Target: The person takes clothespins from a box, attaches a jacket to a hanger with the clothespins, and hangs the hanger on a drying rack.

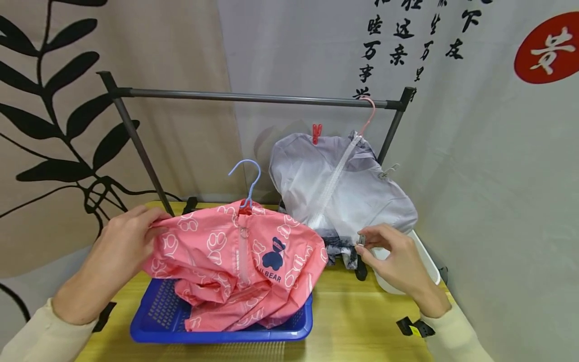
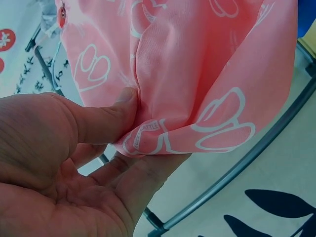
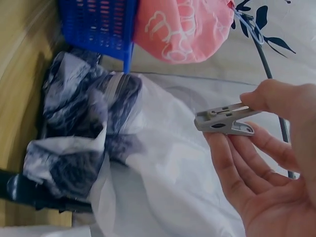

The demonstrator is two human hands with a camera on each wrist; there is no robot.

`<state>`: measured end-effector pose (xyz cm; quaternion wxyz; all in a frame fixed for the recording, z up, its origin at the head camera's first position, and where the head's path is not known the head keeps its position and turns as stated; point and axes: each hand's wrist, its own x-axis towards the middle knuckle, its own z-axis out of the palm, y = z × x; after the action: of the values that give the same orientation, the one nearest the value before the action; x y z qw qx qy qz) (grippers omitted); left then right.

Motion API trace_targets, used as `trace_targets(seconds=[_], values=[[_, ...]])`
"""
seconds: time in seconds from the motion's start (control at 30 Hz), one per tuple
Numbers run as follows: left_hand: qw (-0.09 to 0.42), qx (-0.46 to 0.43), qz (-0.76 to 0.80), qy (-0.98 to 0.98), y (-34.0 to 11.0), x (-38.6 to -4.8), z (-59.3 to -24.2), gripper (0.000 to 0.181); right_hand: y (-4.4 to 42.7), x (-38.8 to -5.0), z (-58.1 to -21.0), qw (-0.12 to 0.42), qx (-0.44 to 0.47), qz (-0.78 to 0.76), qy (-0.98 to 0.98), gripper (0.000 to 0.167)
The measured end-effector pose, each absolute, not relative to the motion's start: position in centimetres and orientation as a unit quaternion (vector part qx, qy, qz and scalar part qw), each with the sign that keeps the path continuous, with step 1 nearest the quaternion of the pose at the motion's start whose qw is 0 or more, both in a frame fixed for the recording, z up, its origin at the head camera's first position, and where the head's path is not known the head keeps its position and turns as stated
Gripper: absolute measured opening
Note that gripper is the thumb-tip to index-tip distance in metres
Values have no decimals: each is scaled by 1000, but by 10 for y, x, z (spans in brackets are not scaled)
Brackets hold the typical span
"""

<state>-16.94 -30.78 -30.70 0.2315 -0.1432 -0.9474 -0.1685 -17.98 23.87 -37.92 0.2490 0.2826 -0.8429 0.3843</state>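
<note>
A pink jacket (image 1: 226,246) with white outlines and a dark bear print lies over a blue basket (image 1: 217,336), a blue hanger (image 1: 253,183) rising from its neck. My left hand (image 1: 124,251) grips the jacket's left part; in the left wrist view that hand (image 2: 84,158) pinches the pink fabric (image 2: 173,64) between thumb and fingers. Pinched in my right hand (image 1: 398,259) is a small grey clothespin (image 1: 361,240). The right wrist view shows the clothespin (image 3: 224,121) between thumb and fingers of that hand (image 3: 266,163), in front of a pale grey jacket (image 3: 163,143).
The grey jacket (image 1: 348,186) hangs by a pink hanger (image 1: 370,115) from the metal rail (image 1: 249,97), with a red clothespin (image 1: 316,134) on one shoulder and a light one (image 1: 389,172) on the other. A white basket (image 1: 427,261) stands behind my right hand.
</note>
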Motion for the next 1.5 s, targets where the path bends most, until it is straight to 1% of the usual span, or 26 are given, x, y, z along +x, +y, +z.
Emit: trace_targets(seconds=[0.17, 0.3, 0.43, 0.6, 0.73, 0.97, 1.33, 1.5], values=[[237, -151, -173, -944, -308, -169, -307, 28, 228, -183, -374, 242, 289, 401, -835, 36], [241, -152, -173, -943, -309, -168, -307, 28, 218, -187, -370, 249, 296, 396, -833, 36], [236, -149, -174, -944, -309, -167, -307, 28, 208, -189, -367, 254, 293, 394, -833, 35], [231, -145, -172, -947, -308, -167, -307, 28, 196, -193, -364, 243, 294, 405, -831, 33], [230, -142, -168, -948, -307, -167, -307, 29, 185, -198, -362, 241, 307, 412, -823, 33], [222, -136, -163, -951, -306, -166, -305, 30, 164, -208, -359, 251, 339, 427, -800, 38], [210, -124, -139, -960, -309, -165, -302, 31, 133, -218, -347, 240, 353, 423, -800, 36], [210, -123, -137, -960, -310, -166, -302, 32, 117, -223, -341, 248, 365, 427, -789, 34]])
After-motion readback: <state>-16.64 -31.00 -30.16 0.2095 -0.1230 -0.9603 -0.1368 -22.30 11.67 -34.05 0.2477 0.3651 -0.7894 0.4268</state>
